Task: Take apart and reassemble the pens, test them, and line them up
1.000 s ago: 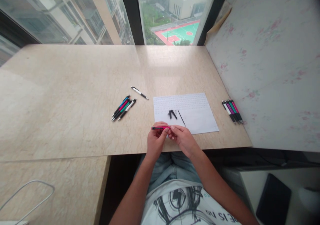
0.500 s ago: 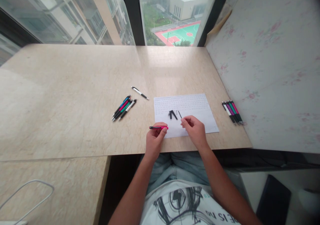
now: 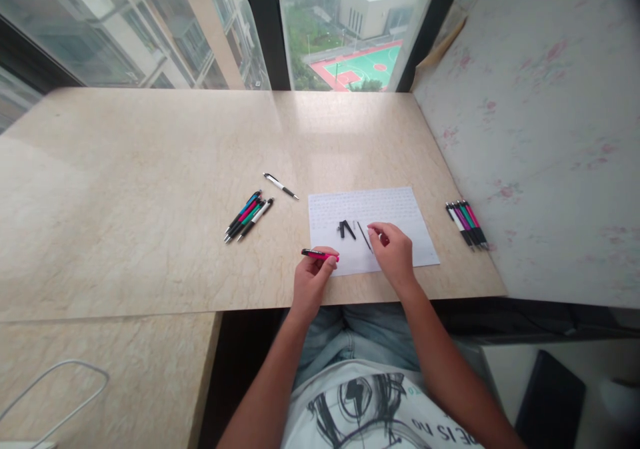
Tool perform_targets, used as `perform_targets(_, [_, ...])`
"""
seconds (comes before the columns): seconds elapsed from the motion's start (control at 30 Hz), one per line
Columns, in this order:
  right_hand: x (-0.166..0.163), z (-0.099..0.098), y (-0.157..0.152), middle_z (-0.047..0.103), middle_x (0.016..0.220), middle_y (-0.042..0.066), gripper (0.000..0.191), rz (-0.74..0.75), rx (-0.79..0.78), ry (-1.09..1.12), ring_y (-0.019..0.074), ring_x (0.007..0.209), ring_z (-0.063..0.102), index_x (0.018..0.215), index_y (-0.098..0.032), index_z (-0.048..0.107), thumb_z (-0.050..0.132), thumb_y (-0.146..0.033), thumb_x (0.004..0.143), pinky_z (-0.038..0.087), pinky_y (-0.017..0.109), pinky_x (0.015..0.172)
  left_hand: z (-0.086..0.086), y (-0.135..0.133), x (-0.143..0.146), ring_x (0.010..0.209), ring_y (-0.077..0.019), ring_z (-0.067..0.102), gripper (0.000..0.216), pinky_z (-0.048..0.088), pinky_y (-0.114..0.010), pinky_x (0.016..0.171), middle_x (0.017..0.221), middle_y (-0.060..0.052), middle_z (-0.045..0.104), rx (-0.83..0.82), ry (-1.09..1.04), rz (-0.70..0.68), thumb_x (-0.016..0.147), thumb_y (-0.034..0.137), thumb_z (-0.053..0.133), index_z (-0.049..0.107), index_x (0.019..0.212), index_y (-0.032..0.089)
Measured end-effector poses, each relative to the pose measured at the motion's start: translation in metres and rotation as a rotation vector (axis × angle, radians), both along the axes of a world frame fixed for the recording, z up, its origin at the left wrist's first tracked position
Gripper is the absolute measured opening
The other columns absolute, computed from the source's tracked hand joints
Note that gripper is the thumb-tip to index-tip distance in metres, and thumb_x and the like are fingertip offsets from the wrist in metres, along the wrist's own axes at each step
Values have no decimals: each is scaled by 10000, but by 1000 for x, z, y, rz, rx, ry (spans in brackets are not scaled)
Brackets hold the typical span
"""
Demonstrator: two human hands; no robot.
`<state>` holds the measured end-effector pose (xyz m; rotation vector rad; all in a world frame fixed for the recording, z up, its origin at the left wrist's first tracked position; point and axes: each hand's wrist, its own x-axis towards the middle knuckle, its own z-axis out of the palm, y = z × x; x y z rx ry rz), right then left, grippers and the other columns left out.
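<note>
My left hand point(image 3: 313, 279) is closed around a pink pen barrel point(image 3: 320, 255) with a black end pointing left, just over the paper's lower left edge. My right hand point(image 3: 393, 252) hovers above the paper, fingers curled but apart, with nothing seen between them. Close to its fingertips a thin black pen refill point(image 3: 365, 236) lies slanted on the sheet of paper point(image 3: 325, 209), which carries lines of faint writing. Left of the refill are two short black pen parts point(image 3: 346, 230) and a small spring-like piece point(image 3: 355, 225).
A group of coloured pens point(image 3: 249, 216) lies left of the paper, with a single white and black pen point(image 3: 281, 186) behind it. Several more pens point(image 3: 467, 224) sit in a row by the patterned wall point(image 3: 540, 136). A white cable point(image 3: 75, 362) curves at the lower left.
My right hand has let go of the refill, which now rests on the paper, and has shifted slightly right. The left hand still holds the pink barrel, nearly unmoved.
</note>
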<state>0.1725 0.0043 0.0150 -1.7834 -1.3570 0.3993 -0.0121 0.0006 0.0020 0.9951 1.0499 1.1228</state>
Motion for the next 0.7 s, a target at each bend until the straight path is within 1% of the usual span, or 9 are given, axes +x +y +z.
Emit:
perform_targets(0.03, [-6,4,-6,718,885,80,220,43,3,20,199,728,615,929,-202,717,516,-292,939,495,338,685,1,0,0,715,-139,569,186,452,-270,675,896,-56,687,1,3,0,829,357,735,729,879,178])
perform_targets(0.13, [-30,11,-26,690,892,55,157,282,-12,63,166,666,585,981,-220,687,545,-244,918,496,307,646,3,1,1,739,-152,593,196,469,-278,699,899,-59,699,-2,3,2,819,362,745,728,878,176])
perform_targets(0.2, [-44,11,-35,683,910,60,163,349,2,32,181,723,599,1025,-221,673,565,-214,903,507,320,698,3,1,1,785,-172,621,206,481,-288,729,893,-62,709,-15,-14,12,814,368,749,725,879,175])
perform_targets(0.27, [-53,9,-40,680,899,72,155,341,34,-33,203,777,613,1021,-221,671,560,-207,913,507,337,743,2,1,1,811,-185,637,217,486,-295,750,884,-62,717,-30,-26,14,814,377,748,724,885,173])
perform_targets(0.33, [-56,6,-40,680,878,77,135,317,66,-95,214,802,620,992,-220,673,554,-213,929,502,344,761,0,1,0,787,-181,633,231,487,-295,743,864,-59,718,-41,-21,-3,816,390,744,726,884,171])
perform_targets(0.47, [-51,4,-37,669,819,54,109,287,142,-126,186,746,610,940,-211,670,561,-203,936,499,311,713,-5,2,-1,696,-150,583,277,468,-281,686,827,-53,702,-46,16,-50,818,421,734,730,899,156])
perform_targets(0.53, [-42,3,-38,655,783,33,86,240,193,-111,157,684,590,918,-202,666,581,-188,925,488,278,648,-6,2,-2,664,-135,552,290,449,-269,658,801,-42,683,-46,25,-62,820,430,729,728,915,156])
perform_targets(0.63, [-20,-1,-39,630,733,10,51,111,241,-139,130,613,553,866,-188,657,620,-179,900,453,248,570,-7,2,-4,643,-124,525,269,420,-253,632,733,-17,639,-37,36,-84,841,427,708,726,918,171])
perform_targets(0.7, [-2,-6,-39,625,716,5,61,39,237,-185,126,593,537,846,-183,655,623,-186,898,460,254,590,-6,2,-4,641,-122,517,245,409,-249,630,708,-7,618,-25,48,-91,851,415,699,727,907,178])
